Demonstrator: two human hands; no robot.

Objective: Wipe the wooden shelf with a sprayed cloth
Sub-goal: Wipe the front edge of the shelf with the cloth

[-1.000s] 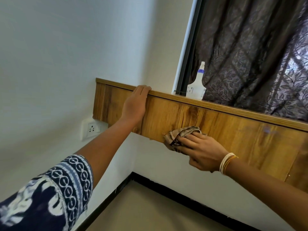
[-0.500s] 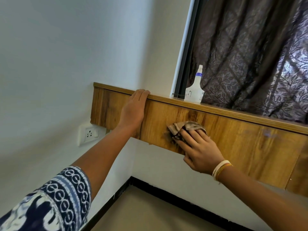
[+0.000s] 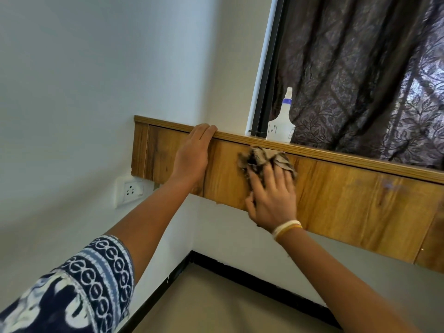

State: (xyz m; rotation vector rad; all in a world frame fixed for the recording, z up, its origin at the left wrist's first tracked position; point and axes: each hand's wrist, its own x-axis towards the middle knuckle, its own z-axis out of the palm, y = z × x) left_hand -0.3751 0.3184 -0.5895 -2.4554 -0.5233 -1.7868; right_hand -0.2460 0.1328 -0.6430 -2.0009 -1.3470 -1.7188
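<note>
A wooden shelf (image 3: 348, 195) runs along the wall below the window, its front panel facing me. My right hand (image 3: 272, 198) presses a crumpled beige and brown cloth (image 3: 264, 158) flat against the front panel, just under the top lip. My left hand (image 3: 192, 155) lies flat on the panel further left, its fingertips hooked over the shelf's top edge. A white spray bottle (image 3: 281, 123) with a blue collar stands on top of the shelf beside the window frame.
A dark patterned curtain (image 3: 360, 75) hangs behind the shelf top. A white wall socket (image 3: 132, 189) sits below the shelf's left end. The white walls meet at a corner, with black skirting (image 3: 252, 282) and a beige floor below.
My right hand has slid the cloth upward on the panel, from its lower edge to just under the top lip. My left hand has stayed on the top edge.
</note>
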